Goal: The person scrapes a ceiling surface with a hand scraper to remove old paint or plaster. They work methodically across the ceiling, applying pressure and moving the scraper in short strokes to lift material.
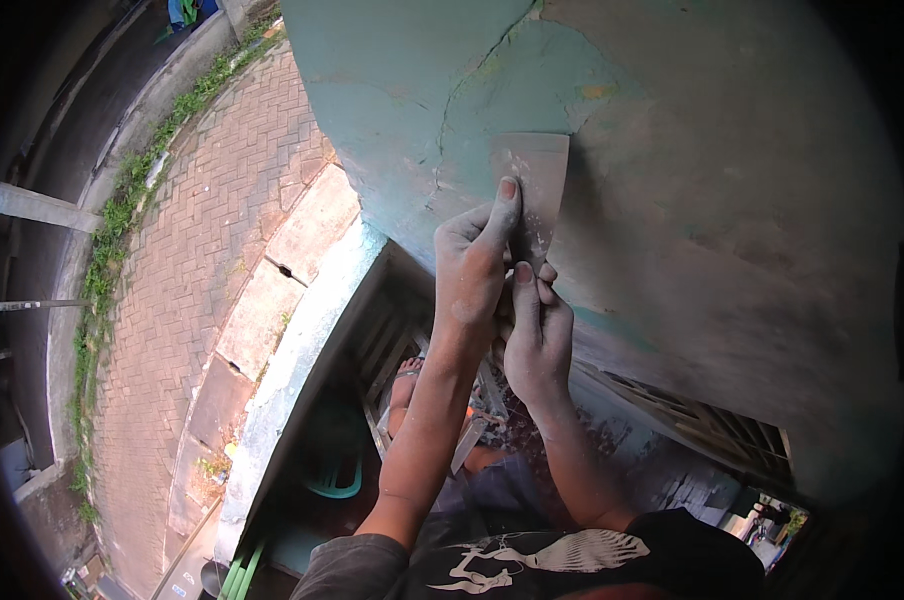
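Both my hands are closed on a wide, flat scraper (pixel 544 195) with a dull, dusty blade. My left hand (pixel 472 265) grips it higher up, the thumb pressed along the blade's face. Lower down, my right hand (pixel 538 345) pinches its narrow end between thumb and fingers; a handle there is mostly hidden. White dust coats both hands. The blade's broad edge points up and lies at or very near the wall (pixel 392 90), whose green paint is cracked and patchy. Greyish smears cover the wall to the right of the blade.
Below me are the rungs of a ladder (pixel 380 360) and a bare foot (pixel 409 368). A green plastic chair (pixel 337 488) stands lower down. A pale ledge (pixel 307 345) borders the brick paving (pixel 187 250) at left. A slatted opening (pixel 732 430) lies at lower right.
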Available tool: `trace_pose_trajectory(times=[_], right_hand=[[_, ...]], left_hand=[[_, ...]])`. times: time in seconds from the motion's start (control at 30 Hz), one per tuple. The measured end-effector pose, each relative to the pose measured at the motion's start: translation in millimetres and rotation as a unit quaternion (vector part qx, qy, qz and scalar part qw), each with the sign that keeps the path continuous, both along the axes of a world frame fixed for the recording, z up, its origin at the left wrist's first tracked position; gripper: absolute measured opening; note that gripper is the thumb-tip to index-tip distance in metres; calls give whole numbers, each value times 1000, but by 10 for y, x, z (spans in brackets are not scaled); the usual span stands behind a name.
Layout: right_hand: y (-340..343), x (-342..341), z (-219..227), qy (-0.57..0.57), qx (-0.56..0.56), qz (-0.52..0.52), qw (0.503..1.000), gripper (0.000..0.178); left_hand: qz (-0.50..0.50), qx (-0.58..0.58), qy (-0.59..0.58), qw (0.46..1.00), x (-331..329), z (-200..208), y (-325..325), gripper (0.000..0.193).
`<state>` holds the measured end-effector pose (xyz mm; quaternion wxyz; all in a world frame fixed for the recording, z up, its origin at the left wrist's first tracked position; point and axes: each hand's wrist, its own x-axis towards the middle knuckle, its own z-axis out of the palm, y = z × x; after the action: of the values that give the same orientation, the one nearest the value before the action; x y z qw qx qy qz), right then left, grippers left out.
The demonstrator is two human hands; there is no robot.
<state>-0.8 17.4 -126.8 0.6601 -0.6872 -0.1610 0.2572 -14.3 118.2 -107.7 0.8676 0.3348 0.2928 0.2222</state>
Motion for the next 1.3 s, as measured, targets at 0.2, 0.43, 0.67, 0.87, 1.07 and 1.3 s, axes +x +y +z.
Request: trace_pose_trajectory(times=[0.2, 0.43, 0.67, 0.87, 1.07, 1.3], right_hand=[[-38, -65, 62, -87, 18, -54, 995, 36], [72, 36, 688, -44, -5, -51, 998, 37], [-218, -78, 729, -4, -22, -35, 999, 32], [125, -50, 1051, 58, 1, 4, 998, 33], [-97, -138, 1011, 122, 6, -21, 992, 35], [-201, -166, 1188, 125, 26, -42, 991, 32]], left_hand=[[-31, 14, -59, 998, 8, 113, -71, 50], [-23, -43, -83, 995, 91, 588, 13, 51], [-31, 15, -47, 998, 119, 426, -212, 52], [-14, -23, -33, 999, -5, 881, 167, 51], [-84, -29, -16, 996, -36, 901, 40, 49], [-76, -10, -15, 997, 39, 730, -281, 51]])
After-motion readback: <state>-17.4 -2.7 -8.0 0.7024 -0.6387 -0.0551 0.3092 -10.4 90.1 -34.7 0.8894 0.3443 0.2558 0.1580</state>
